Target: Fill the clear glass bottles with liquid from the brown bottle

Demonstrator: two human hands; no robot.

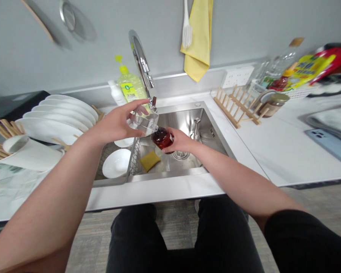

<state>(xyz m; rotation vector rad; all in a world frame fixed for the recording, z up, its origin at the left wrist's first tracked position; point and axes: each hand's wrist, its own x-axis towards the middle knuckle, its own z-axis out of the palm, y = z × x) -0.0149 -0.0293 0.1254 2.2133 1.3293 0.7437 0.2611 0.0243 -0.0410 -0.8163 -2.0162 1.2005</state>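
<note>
My left hand is closed round a clear, see-through container, held tilted above the sink. In my right hand is a dark amber bottle, gripped round its body. The bottle leans over with its narrow end at the container's rim; whether they touch I cannot tell. Beneath the hands, a yellow sponge lies in the sink. A white bowl sits in the wire basket on the left side.
The faucet rises behind my hands, beside a yellow-green soap bottle. White plates and a chopstick holder stand left. Rightward are a wooden rack, a jar and a phone. A yellow cloth hangs behind.
</note>
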